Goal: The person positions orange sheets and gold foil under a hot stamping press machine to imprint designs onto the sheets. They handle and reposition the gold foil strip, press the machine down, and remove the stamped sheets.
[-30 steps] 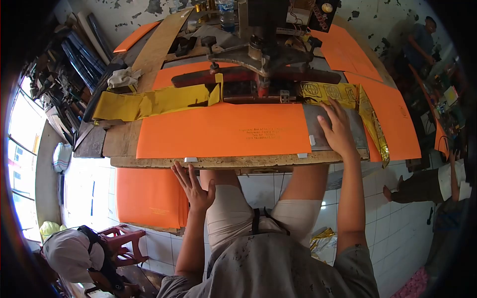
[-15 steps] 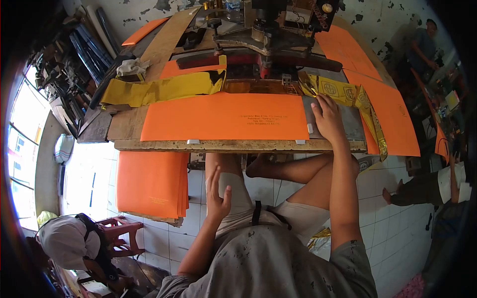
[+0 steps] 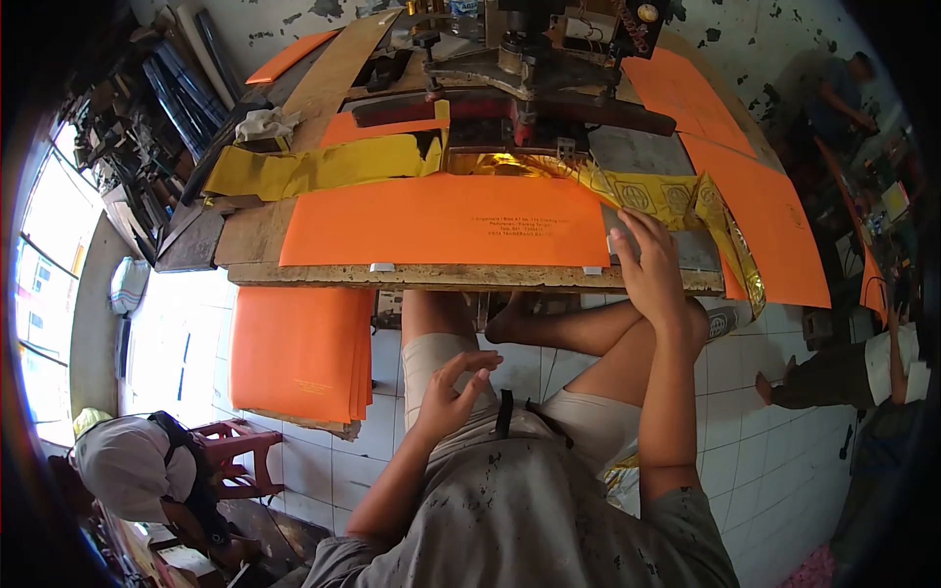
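Note:
An orange paper sheet or envelope (image 3: 392, 225) with small dark printed lines lies at the front of the worktable, under the front of a hot-stamping press (image 3: 524, 78). My right hand (image 3: 649, 265) is at the sheet's right end, fingers stretched and apart; whether the fingertips touch the sheet is unclear. Just beyond them runs gold foil (image 3: 647, 194) with stamped round marks, crumpled and hanging over the table's right side. Another length of the foil (image 3: 323, 169) extends left from the press. My left hand (image 3: 456, 397) hovers over my lap, empty, fingers loosely bent and apart.
Small white tabs (image 3: 381, 267) sit along the table's front edge (image 3: 470, 279). Below hangs a stack of orange sheets (image 3: 294, 353); more orange sheets (image 3: 765, 216) lie at right. A person (image 3: 137, 470) is at lower left near a red stool (image 3: 240, 456); others are at right.
My right hand has drawn back slightly from the foil toward the table's front. My left hand has shifted right, its fingers bending. Shiny foil now bulges beneath the press.

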`<move>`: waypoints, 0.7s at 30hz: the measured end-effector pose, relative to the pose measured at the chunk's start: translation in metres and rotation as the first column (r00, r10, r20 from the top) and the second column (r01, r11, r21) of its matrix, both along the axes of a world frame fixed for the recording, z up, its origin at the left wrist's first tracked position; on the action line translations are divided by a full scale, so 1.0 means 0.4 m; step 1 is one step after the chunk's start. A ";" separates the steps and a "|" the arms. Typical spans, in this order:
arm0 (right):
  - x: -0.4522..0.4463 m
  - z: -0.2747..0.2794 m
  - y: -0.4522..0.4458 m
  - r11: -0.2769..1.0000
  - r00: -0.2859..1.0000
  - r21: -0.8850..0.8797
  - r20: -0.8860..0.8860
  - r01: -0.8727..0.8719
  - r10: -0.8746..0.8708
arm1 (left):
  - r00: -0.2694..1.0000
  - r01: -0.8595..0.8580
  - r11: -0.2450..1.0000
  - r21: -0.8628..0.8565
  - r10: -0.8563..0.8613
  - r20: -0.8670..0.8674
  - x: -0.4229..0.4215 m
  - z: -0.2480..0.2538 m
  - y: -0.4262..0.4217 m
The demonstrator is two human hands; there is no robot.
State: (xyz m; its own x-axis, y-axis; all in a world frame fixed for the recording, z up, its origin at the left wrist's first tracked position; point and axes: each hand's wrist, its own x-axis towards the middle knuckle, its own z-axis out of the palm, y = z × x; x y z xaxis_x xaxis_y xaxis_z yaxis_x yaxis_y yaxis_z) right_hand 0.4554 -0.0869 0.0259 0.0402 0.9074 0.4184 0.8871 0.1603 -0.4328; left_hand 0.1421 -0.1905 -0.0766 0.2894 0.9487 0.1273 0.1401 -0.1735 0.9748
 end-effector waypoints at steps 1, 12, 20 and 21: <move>-0.005 0.005 -0.014 1.000 1.000 0.002 -0.008 -0.011 0.011 | 0.999 0.018 1.000 -0.019 -0.018 0.033 0.011 0.010 0.003; -0.106 0.089 -0.251 0.980 0.977 0.013 -0.081 -0.197 0.198 | 0.761 0.355 0.929 -0.107 -0.221 0.610 0.216 0.111 0.049; -0.134 0.104 -0.388 0.948 0.945 -0.031 -0.091 -0.317 0.313 | 0.504 0.470 0.871 -0.143 -0.131 0.854 0.274 0.122 0.031; -0.135 0.100 -0.399 0.945 0.943 -0.047 -0.102 -0.324 0.318 | 0.507 0.470 0.869 -0.155 -0.122 0.853 0.273 0.120 0.024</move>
State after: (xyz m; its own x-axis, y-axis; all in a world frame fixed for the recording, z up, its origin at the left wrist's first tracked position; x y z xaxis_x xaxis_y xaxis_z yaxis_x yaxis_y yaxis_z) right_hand 0.4012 -0.2465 0.0660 -0.2223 0.9026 0.3686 0.7491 0.4001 -0.5280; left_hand 0.2512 -0.1810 -0.0284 0.5010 0.8499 0.1634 -0.7146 0.2997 0.6321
